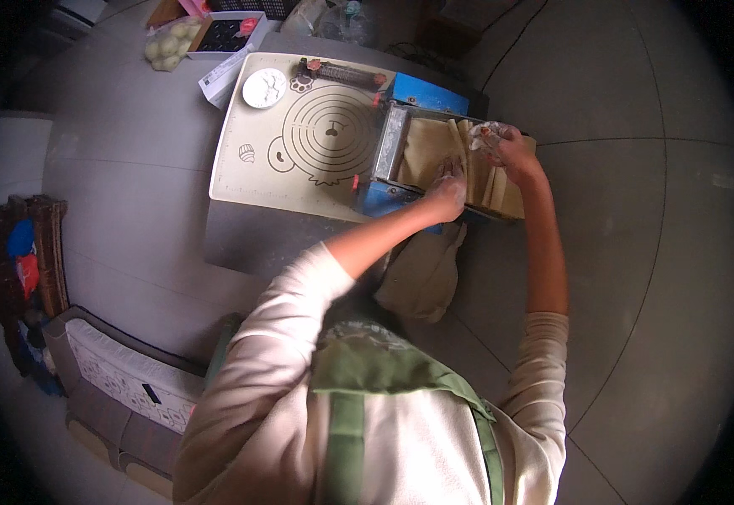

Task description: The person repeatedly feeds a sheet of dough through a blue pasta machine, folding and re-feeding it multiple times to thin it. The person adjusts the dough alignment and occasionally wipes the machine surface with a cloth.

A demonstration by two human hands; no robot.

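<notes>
A sheet of pale dough [425,141] lies folded in layers on the tray of a blue dough-rolling machine [389,197] with a metal roller. My left hand [447,190] rests on the dough, its fingers stretched out and dusted with flour. Above the right part of the folds, my right hand [514,153] is closed around a small crumpled whitish bundle [486,137] with a spot of orange-red. Whether it is a bag or a cloth I cannot tell. A larger dough piece or cloth [421,273] hangs below the machine, near my apron.
Left of the machine lies a cream printed mat [253,181] on a grey table [245,236]. It carries a round white dish [264,87] and a dark roller-like bar [341,73]. Boxes [230,35] and a bag of pale round items [170,45] stand behind the table.
</notes>
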